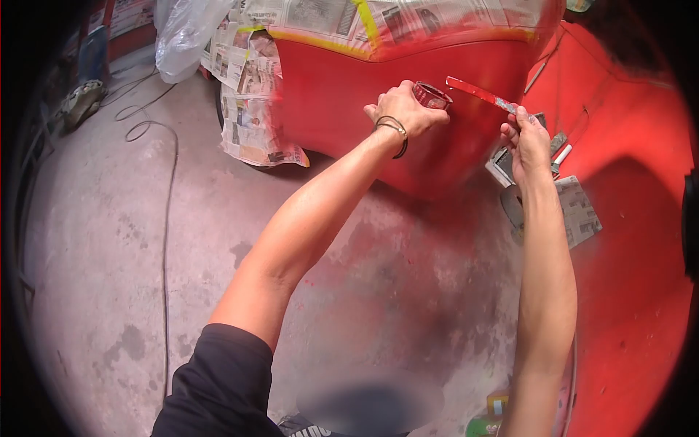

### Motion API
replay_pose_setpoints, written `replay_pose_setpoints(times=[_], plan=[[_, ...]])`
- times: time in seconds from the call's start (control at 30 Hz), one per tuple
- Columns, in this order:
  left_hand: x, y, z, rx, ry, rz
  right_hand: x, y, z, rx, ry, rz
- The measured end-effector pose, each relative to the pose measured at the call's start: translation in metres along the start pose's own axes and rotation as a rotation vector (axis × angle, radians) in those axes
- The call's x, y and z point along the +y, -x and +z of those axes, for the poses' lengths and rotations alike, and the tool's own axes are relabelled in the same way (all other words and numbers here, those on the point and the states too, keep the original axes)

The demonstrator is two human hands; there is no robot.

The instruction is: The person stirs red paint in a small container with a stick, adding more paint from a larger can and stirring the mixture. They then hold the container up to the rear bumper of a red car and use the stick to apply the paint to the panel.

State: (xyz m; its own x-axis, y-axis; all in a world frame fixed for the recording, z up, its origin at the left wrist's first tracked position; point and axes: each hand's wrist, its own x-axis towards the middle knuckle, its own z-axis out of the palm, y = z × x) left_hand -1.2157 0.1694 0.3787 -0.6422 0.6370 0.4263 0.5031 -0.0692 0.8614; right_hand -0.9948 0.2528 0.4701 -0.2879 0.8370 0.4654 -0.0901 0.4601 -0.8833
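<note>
My left hand (409,111), with a dark band on its wrist, is closed around a small round cup (432,95) with red paint on its inside wall. My right hand (530,140) grips one end of a flat stirring stick (477,92) coated in red. The stick's free tip is just right of the cup's rim, apart from it. Behind both hands is a red car bumper (331,95). Newspaper (313,16) and yellow tape (320,41) mask the bodywork above it.
A hose (169,218) runs along the stained concrete floor (109,255) on the left. Clear plastic sheeting (182,44) hangs at upper left. Newspaper sheets (579,211) and small items lie by the bumper's right corner. A green container (482,427) is at the bottom edge.
</note>
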Motion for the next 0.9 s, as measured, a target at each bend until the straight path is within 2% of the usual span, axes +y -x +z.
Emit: replay_pose_setpoints(times=[0.3, 0.73, 0.8, 0.9], plan=[[0.01, -0.015, -0.025, 0.07, -0.05, -0.045, -0.006, -0.012, 0.045, -0.032, -0.009, -0.033], [-0.021, -0.002, -0.03, 0.052, -0.06, -0.005, 0.006, 0.005, 0.05, -0.068, 0.014, -0.075], [-0.018, 0.015, -0.024, 0.015, -0.078, 0.031, 0.007, 0.031, 0.033, -0.151, 0.125, -0.194], [-0.009, 0.071, -0.015, -0.278, -0.119, 0.092, 0.02, 0.1, -0.017, -0.242, 0.324, -0.323]])
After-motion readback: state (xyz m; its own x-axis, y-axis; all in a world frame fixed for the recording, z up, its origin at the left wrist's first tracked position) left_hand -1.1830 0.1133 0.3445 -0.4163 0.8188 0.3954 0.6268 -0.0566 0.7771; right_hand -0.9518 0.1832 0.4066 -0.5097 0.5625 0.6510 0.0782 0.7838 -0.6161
